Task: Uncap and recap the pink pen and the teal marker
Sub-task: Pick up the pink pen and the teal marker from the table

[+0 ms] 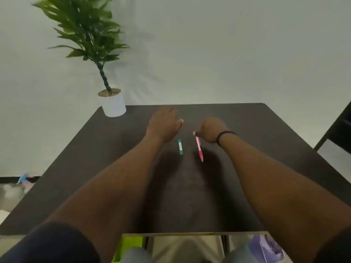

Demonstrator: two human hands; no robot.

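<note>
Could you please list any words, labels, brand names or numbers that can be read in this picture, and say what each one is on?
No text can be read in this picture.
teal marker: a pale label strip runs along its barrel, but any print on it is too small and blurred to read.
pink pen: no legible marking shows.
white plant pot: plain, no lettering visible.
black wristband on the right wrist: no visible marking.

We see teal marker (180, 147) lying flat on dark table (95, 158), short, stubby, pale label along barrel, long axis running away from us. Cap state unclear at this blur. Pink pen (199, 149) just to right, near and roughly parallel, slim, paler at far half, deeper pink at near tip. Far end meets right hand (209, 132); lifted or resting, we cannot tell.
</note>
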